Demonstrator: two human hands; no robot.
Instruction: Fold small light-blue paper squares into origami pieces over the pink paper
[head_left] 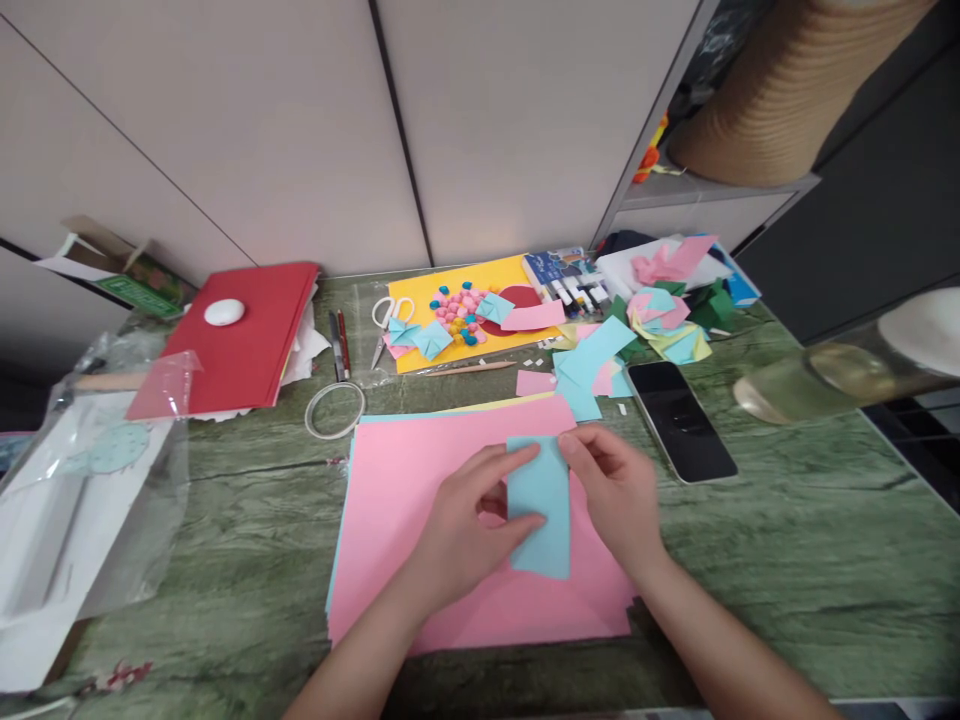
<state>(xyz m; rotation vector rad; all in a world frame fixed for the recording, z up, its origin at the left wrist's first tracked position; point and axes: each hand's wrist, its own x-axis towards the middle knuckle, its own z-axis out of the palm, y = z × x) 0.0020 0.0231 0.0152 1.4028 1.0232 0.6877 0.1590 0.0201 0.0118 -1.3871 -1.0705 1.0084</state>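
Observation:
A light blue paper rectangle [541,510] lies upright over a stack of pink sheets [405,470], with blue and yellow edges showing beneath. My left hand [472,525] rests at its left side, thumb and index finger spread apart and touching the paper's face; the other fingers curl underneath. At the paper's top right corner, my right hand [615,480] pinches the edge between thumb and index finger.
Behind the stack are a tape roll [335,410], scissors [386,318], a yellow sheet [412,358] with folded papers and small balls, and paper scraps [592,360]. A phone [682,422] and a glass cup [817,380] stand right; a red folder [247,350] lies left.

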